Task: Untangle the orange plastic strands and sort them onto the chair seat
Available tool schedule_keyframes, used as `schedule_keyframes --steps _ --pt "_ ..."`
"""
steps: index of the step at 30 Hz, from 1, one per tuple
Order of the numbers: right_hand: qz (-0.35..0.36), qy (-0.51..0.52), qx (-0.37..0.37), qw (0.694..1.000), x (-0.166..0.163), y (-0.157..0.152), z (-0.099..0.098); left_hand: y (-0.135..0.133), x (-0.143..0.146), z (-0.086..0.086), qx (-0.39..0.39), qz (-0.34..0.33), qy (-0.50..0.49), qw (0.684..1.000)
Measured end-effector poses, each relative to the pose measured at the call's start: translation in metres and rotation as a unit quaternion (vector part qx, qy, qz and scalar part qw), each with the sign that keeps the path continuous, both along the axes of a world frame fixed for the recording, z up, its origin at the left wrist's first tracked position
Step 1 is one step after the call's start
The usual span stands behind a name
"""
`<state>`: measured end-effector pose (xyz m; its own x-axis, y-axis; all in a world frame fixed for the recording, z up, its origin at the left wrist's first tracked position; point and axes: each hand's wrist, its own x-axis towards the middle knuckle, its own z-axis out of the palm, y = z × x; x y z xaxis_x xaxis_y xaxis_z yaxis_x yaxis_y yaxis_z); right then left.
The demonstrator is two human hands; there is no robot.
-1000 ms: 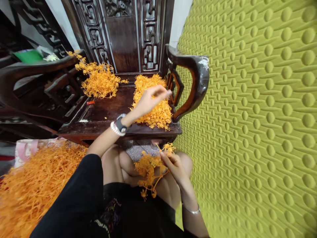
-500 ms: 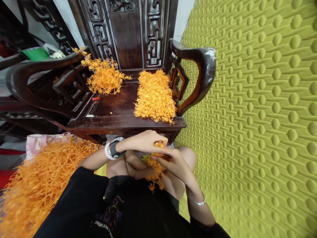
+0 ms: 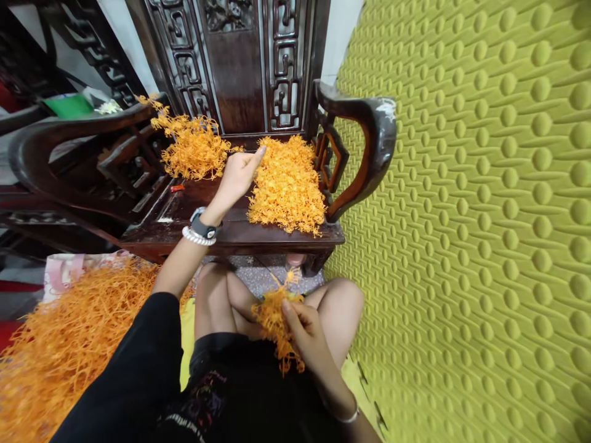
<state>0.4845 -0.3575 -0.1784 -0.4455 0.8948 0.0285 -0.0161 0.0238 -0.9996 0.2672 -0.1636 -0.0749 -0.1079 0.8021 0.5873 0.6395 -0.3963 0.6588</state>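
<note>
My left hand (image 3: 239, 178), wearing a watch and a coiled band, is raised over the chair seat between two orange heaps. One digit reaches to the upper left edge of the flat, dense stack of orange plastic flower sprigs (image 3: 289, 184). Its other fingers curl together, and anything in them is hidden. Just left of this hand lies a looser heap of orange sprigs (image 3: 194, 147). Low over my lap, my right hand (image 3: 305, 326) is closed, thumb on top, around a small bunch of orange plastic flower sprigs (image 3: 274, 320) that hangs down.
A dark carved wooden armchair (image 3: 237, 74) stands in front of me. On its seat is a small red object (image 3: 177, 188). A large mass of orange stems (image 3: 92, 320) fills the left floor side. Yellow-green bumpy matting (image 3: 462, 215) spans the right.
My left hand has left the bunch and moved up and left over the seat. My right hand keeps the bunch and has shifted slightly lower and left.
</note>
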Motion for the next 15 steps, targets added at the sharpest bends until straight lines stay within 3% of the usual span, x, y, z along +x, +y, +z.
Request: schedule_keyframes --steps 5,9,15 --pt "-0.045 -0.029 0.041 0.998 0.009 0.03 -0.003 0.07 0.019 -0.012 -0.041 0.036 0.15 0.987" --pt "-0.059 -0.05 0.06 0.995 0.018 0.043 -0.002 0.116 0.036 -0.026 -0.115 0.048 0.122 0.985" --pt "-0.063 -0.074 0.064 0.993 0.028 0.048 -0.006 0.146 0.036 -0.029 -0.079 0.089 0.081 0.99"
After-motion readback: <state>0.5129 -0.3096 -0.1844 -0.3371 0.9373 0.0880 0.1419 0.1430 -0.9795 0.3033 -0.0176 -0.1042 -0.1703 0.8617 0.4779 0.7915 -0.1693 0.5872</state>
